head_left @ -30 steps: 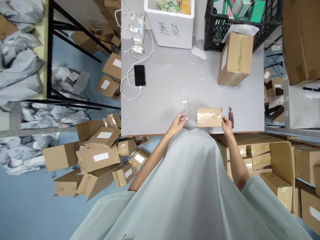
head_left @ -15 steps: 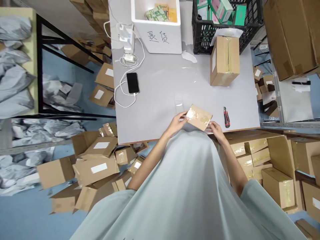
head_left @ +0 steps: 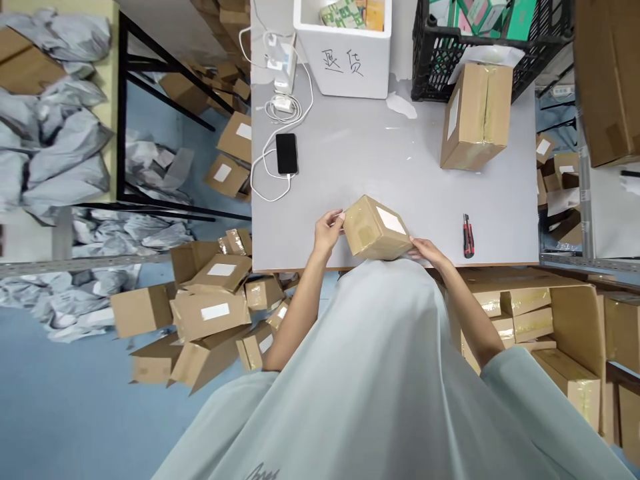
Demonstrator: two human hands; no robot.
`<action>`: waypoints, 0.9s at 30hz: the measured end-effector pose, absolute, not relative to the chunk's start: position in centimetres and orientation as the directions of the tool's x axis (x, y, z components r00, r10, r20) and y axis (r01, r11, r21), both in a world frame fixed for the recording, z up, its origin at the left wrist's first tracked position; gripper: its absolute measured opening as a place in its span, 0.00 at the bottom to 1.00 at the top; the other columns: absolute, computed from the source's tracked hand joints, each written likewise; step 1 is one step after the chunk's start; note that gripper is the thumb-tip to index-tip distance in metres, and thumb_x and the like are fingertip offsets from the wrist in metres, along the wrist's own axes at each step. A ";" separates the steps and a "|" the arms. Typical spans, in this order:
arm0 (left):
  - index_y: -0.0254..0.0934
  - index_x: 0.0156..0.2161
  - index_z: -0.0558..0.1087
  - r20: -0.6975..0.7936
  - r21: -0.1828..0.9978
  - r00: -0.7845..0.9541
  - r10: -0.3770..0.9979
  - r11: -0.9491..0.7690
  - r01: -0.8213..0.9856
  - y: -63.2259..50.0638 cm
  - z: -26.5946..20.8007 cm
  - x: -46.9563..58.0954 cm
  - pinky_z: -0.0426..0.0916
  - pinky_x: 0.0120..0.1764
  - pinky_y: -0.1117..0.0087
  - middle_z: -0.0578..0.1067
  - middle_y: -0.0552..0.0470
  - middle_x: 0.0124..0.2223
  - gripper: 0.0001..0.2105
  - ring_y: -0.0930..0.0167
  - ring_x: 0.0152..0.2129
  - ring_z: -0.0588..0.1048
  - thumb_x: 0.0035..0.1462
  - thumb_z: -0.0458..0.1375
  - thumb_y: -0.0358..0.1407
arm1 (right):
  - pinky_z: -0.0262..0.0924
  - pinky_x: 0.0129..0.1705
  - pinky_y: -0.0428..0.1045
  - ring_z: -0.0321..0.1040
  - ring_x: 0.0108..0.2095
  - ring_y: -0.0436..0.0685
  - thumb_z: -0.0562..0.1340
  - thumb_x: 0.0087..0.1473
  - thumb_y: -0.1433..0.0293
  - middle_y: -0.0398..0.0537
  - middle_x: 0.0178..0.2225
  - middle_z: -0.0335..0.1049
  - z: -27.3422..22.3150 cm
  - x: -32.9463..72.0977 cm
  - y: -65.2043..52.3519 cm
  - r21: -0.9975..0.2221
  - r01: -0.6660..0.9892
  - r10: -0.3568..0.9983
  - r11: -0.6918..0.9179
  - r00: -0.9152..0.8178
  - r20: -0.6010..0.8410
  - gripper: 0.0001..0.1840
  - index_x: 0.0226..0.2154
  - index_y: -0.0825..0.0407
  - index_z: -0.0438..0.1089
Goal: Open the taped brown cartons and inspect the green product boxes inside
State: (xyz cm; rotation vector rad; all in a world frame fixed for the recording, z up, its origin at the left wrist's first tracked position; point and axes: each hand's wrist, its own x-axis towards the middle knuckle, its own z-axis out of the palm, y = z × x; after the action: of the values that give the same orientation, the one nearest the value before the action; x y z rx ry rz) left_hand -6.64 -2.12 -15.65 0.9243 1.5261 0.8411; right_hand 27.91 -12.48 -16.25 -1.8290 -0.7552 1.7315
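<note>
A small taped cardboard box point(head_left: 367, 230) with a white label is held tilted at the table's front edge, close to my body. My left hand point(head_left: 329, 230) grips its left corner, thumb against the cardboard. At the opposite lower right corner, the fingers of my right hand point(head_left: 425, 251) are closed on the box. To the right lies a red and black utility knife point(head_left: 468, 236) on the grey table point(head_left: 345, 147). Farther back stands a larger taped cardboard box point(head_left: 477, 119).
A white foam bin point(head_left: 345, 63) with packets and a black crate point(head_left: 433, 70) with green boxes stand at the back. A phone point(head_left: 287, 154) with a white cable lies at left. Cardboard boxes point(head_left: 215, 310) pile beside the table; grey bags point(head_left: 65, 160) lie far left.
The held box has been turned, so its white label and more sides now show. My left hand has moved slightly left. The whole view has shifted.
</note>
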 end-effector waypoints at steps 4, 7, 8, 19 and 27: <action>0.37 0.55 0.82 -0.374 0.905 -0.167 0.912 0.399 0.151 -3.4 -16.2 -7.7 0.81 0.59 0.53 0.85 0.40 0.55 0.24 0.57 0.55 0.83 0.63 0.70 0.53 | 0.82 0.53 0.59 0.85 0.49 0.66 0.74 0.58 0.43 0.55 0.42 0.88 -16.4 25.0 -11.6 -0.747 0.054 0.747 -0.662 -0.031 -0.664 0.28 0.39 0.51 0.82; 0.37 0.55 0.80 -0.333 0.909 -0.262 0.906 0.382 0.168 -4.1 -16.7 -6.9 0.78 0.62 0.54 0.83 0.36 0.61 0.21 0.56 0.58 0.82 0.64 0.70 0.49 | 0.78 0.62 0.62 0.83 0.55 0.69 0.75 0.56 0.42 0.56 0.46 0.88 -16.5 24.4 -11.7 -0.778 0.074 0.781 -0.624 0.028 -0.623 0.29 0.43 0.50 0.82; 0.36 0.54 0.80 -0.341 0.903 -0.275 0.899 0.394 0.169 -4.3 -16.9 -6.3 0.78 0.62 0.53 0.83 0.36 0.60 0.20 0.56 0.57 0.83 0.65 0.69 0.48 | 0.75 0.64 0.63 0.82 0.58 0.70 0.74 0.55 0.42 0.57 0.49 0.88 -16.5 24.5 -11.7 -0.790 0.082 0.794 -0.608 0.054 -0.605 0.30 0.44 0.50 0.81; 0.38 0.58 0.83 -0.435 0.886 -0.052 0.899 0.437 0.157 -5.9 -19.4 -3.8 0.77 0.64 0.49 0.82 0.37 0.64 0.24 0.56 0.58 0.83 0.60 0.72 0.47 | 0.75 0.66 0.65 0.82 0.60 0.70 0.72 0.58 0.48 0.59 0.60 0.84 -16.4 25.8 -12.2 -0.810 0.254 0.848 -0.529 0.181 -0.497 0.30 0.55 0.50 0.81; 0.40 0.61 0.81 -0.539 0.837 -0.150 0.829 0.547 0.015 -6.1 -20.6 -5.8 0.79 0.62 0.50 0.83 0.35 0.63 0.25 0.57 0.60 0.83 0.63 0.71 0.49 | 0.71 0.70 0.65 0.76 0.67 0.71 0.72 0.60 0.47 0.60 0.69 0.76 -16.2 26.4 -12.0 -0.836 0.191 0.858 -0.514 0.136 -0.496 0.33 0.60 0.49 0.81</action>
State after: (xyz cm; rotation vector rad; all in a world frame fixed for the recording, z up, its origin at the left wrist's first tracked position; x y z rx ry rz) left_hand -5.79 -6.08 -20.64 0.7396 1.5701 0.8373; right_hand 26.39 -11.97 -16.22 -1.8114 -1.0081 1.4113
